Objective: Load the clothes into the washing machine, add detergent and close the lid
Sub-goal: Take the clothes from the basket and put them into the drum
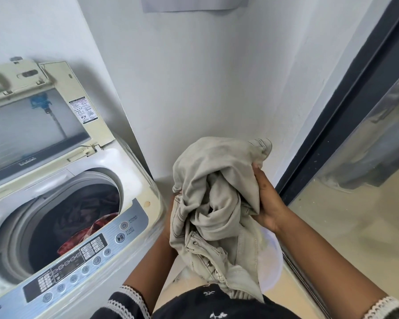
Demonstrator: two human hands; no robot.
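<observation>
A crumpled beige garment [217, 192] with dark stitching hangs in the air to the right of the top-loading washing machine [134, 162]. My right hand [267, 201] grips its right side with curled fingers. My left hand [171, 217] holds its left side from beneath and is mostly hidden by the cloth. The machine's lid [44, 116] stands raised against the wall. Dark and red clothes [88, 217] lie inside the drum. No detergent is in view.
The control panel [85, 254] runs along the machine's front edge. A pale plastic basket [272, 268] sits on the floor under the garment. White walls form a corner behind. A dark-framed glass door [346, 125] stands close on the right.
</observation>
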